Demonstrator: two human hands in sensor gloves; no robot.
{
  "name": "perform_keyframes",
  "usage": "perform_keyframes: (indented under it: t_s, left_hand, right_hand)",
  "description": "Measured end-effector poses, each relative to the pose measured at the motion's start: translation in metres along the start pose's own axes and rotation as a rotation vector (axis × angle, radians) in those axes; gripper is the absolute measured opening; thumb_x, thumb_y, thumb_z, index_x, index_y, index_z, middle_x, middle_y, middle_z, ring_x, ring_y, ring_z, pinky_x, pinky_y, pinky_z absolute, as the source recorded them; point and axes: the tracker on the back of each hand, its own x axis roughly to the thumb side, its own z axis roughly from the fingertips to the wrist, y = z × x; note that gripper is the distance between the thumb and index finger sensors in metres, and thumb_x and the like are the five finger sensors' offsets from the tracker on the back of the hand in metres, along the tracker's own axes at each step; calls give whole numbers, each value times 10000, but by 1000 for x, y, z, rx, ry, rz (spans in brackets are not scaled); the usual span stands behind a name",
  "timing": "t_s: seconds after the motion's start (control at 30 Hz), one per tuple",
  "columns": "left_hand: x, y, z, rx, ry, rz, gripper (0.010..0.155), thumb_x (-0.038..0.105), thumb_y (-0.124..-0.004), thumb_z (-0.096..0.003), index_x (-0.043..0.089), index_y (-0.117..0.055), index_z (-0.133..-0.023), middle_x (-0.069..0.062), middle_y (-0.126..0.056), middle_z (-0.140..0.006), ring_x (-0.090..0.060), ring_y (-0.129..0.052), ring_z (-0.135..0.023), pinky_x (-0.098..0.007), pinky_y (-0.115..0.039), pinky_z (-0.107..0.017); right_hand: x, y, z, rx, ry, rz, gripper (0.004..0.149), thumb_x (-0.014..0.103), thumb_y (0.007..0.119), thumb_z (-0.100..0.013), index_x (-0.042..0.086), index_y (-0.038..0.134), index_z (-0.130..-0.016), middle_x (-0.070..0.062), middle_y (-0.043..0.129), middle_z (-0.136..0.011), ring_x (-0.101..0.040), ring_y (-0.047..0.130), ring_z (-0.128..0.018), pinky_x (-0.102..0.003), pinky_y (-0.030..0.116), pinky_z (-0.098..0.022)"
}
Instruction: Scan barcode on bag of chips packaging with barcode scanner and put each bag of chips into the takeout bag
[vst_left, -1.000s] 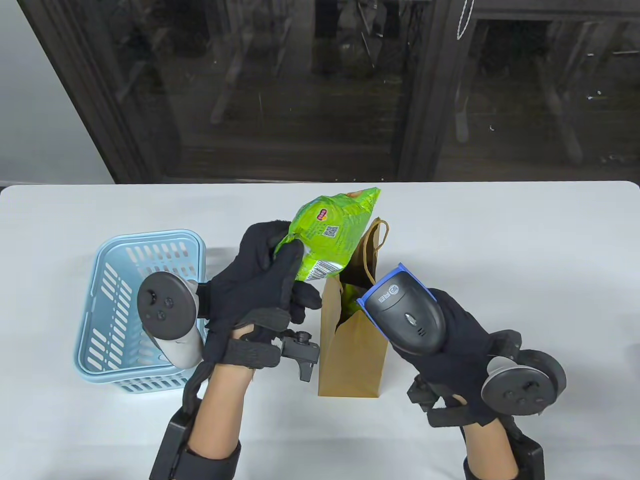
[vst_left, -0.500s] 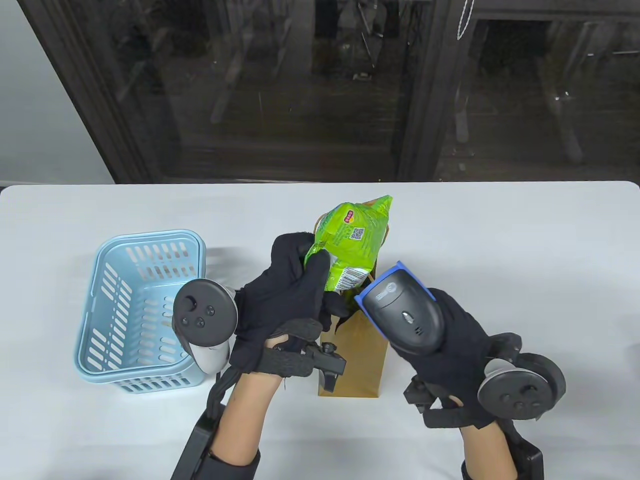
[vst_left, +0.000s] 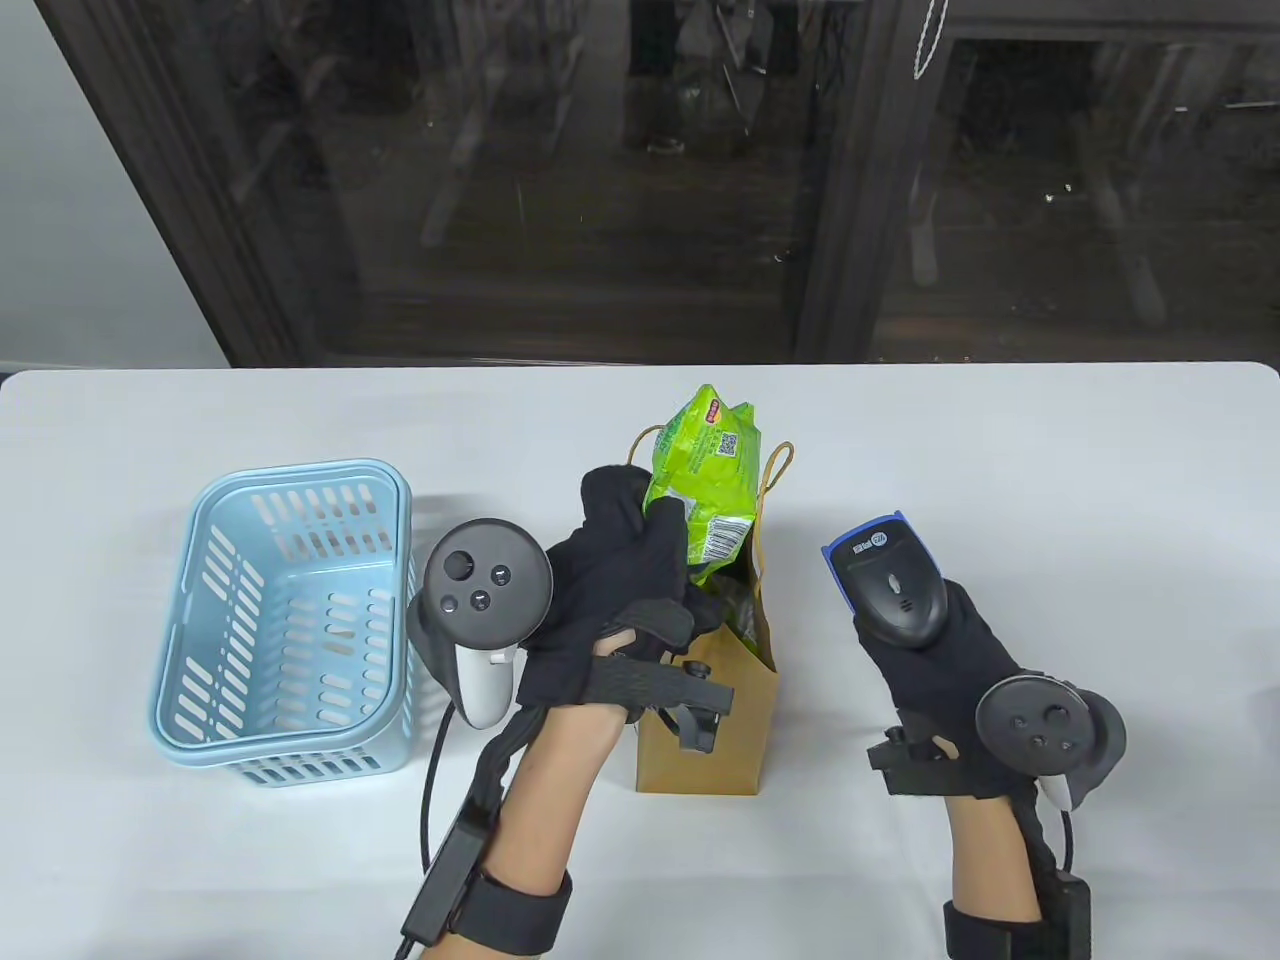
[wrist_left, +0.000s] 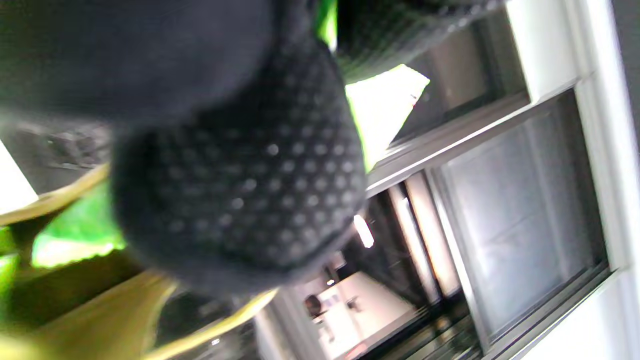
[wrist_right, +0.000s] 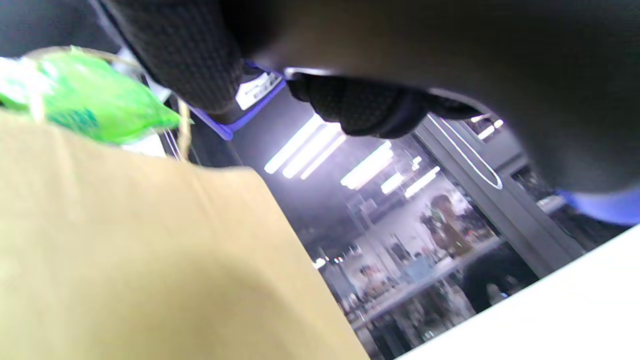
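My left hand (vst_left: 625, 570) grips a green bag of chips (vst_left: 705, 470) and holds it upright in the mouth of the brown paper takeout bag (vst_left: 710, 720) at the table's middle. The chips' lower end dips into the opening, where more green packaging shows. My right hand (vst_left: 935, 655) holds the black barcode scanner (vst_left: 893, 580) with a blue rim, right of the takeout bag and apart from it. In the left wrist view a gloved finger (wrist_left: 240, 190) fills the frame, with green chips bag (wrist_left: 385, 105) behind it. The right wrist view shows the takeout bag (wrist_right: 125, 250) with the chips bag (wrist_right: 85, 100) above it.
A light blue plastic basket (vst_left: 285, 620) stands on the white table (vst_left: 1000, 450) left of my left hand, and looks empty. Dark glass doors run behind the table's far edge.
My left hand moved right and tipped the chips upright into the takeout bag's mouth. My right hand drew the scanner to the right and down, away from the takeout bag.
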Motion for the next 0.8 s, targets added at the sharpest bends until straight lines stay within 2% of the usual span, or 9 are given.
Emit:
perform_keyframes:
  t_s: [0.13, 0.23, 0.37, 0.53, 0.8]
  left_hand:
    - [-1, -9, -2, -50, 89, -70, 432, 223, -755, -541, -128, -663, -776, -201, -1034, -437, -180, -1134, -19, -210, -962, 105]
    - [0, -14, -4, -41, 131, -151, 432, 222, -752, -541, -136, -671, -768, -190, -1037, -418, -168, -1133, -4, -202, -960, 117]
    - [-1, -19, -6, -79, 204, -190, 432, 209, -730, -546, -147, -653, -777, -194, -1033, -421, -167, -1136, -12, -201, -966, 114]
    - [3, -20, -4, -38, 204, -172, 437, 204, -717, -545, -156, -641, -780, -201, -1032, -428, -164, -1149, -27, -188, -984, 106]
    - [4, -14, -5, -66, 256, -190, 440, 195, -717, -543, -173, -650, -774, -226, -1032, -425, -191, -1153, -34, -202, -989, 98]
  right_hand:
    - [-14, 17, 3, 89, 39, 56, 465, 436, 836, -563, 134, 767, -909, -109, 840, -855, -255, 957, -599, -426, 843, -451]
    - [-17, 22, 5, 113, 49, 77, 468, 437, 836, -561, 132, 766, -909, -111, 839, -855, -256, 957, -599, -427, 844, -450]
    - [-19, 26, 7, 136, 50, 93, 474, 440, 835, -557, 129, 767, -909, -114, 842, -852, -258, 959, -598, -428, 846, -447]
    - [-22, 30, 9, 162, 55, 105, 471, 436, 836, -559, 127, 768, -908, -116, 842, -851, -259, 960, -596, -429, 846, -445]
    - [-22, 28, 11, 164, 57, 99, 474, 436, 836, -557, 123, 768, -907, -119, 843, -849, -261, 962, -593, -429, 847, -442]
